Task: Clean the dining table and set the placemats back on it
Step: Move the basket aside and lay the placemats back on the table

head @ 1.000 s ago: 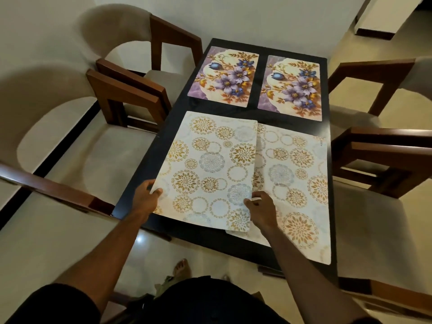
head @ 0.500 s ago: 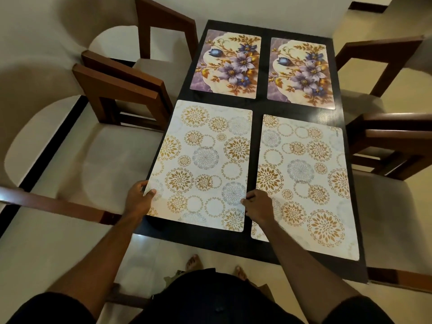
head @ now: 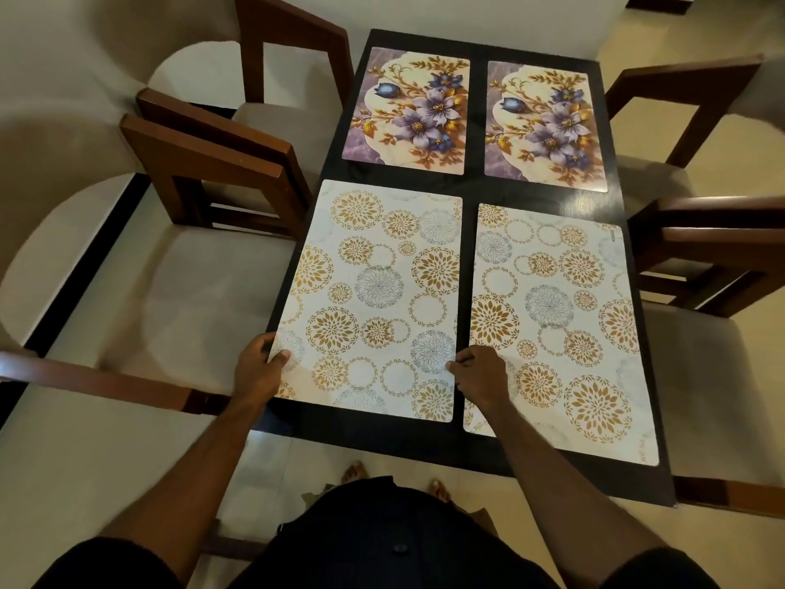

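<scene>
Since a second ago, the near-left placemat [head: 374,299] has come off its overlap with the near-right placemat [head: 556,320] and now lies flat beside it, a dark strip of desk [head: 467,291] showing between the two. It sits at about 7 o'clock on the desk, its left edge close along the desk's left side. The left hand [head: 255,371] grips its near-left edge, thumb on top and fingers [head: 265,340] curled round the edge; the right hand [head: 482,378] holds its near-right edge, with fingers bent and thumb tip [head: 451,366] pressing on the mat, resting partly over the neighbouring mat. At 11 and 1 o'clock two floral placemats [head: 410,112] [head: 548,125] lie flat and apart. All four mats are therefore down, and the bare dark surface between them looks free of crumbs, though the dim light hides fine marks. What seems left is small: the near-right mat sits slightly skewed, its near corner running close to the desk's edge, so a straightening nudge and letting go would likely finish. Wooden chairs [head: 221,172] stand along both sides, and the person's feet [head: 352,474] show on the floor below.
</scene>
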